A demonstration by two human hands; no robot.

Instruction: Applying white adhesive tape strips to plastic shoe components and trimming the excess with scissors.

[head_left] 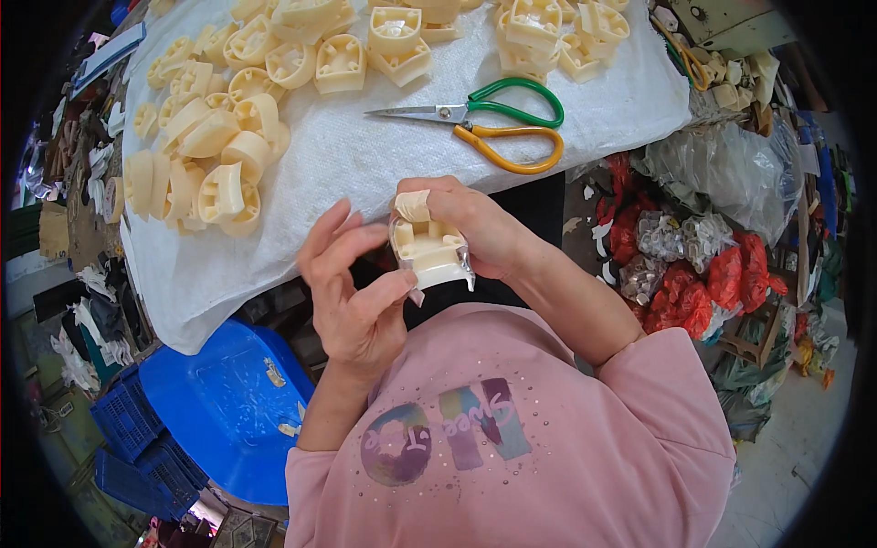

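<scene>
A cream moulded plastic part (429, 251) with a hollow inside and a clear, shiny edging is held above my lap. My right hand (475, 224) grips it from the upper right, the thumb, wrapped in cream tape or a finger cover, pressing on its top rim. On the other side my left hand (352, 283) has its fingers apart. Its thumb and index fingertips are at the part's left edge. Scissors (452, 113) with one green and one orange handle lie partly spread on the white woven sheet (329, 146) beyond my hands.
Many similar cream parts (210, 128) are heaped at the far left of the sheet, with more along its far edge. A blue plastic chair or tub (228, 411) and blue crates (137, 420) stand at left. Red plastic bags (676, 297) and clear bags (731, 178) lie at right.
</scene>
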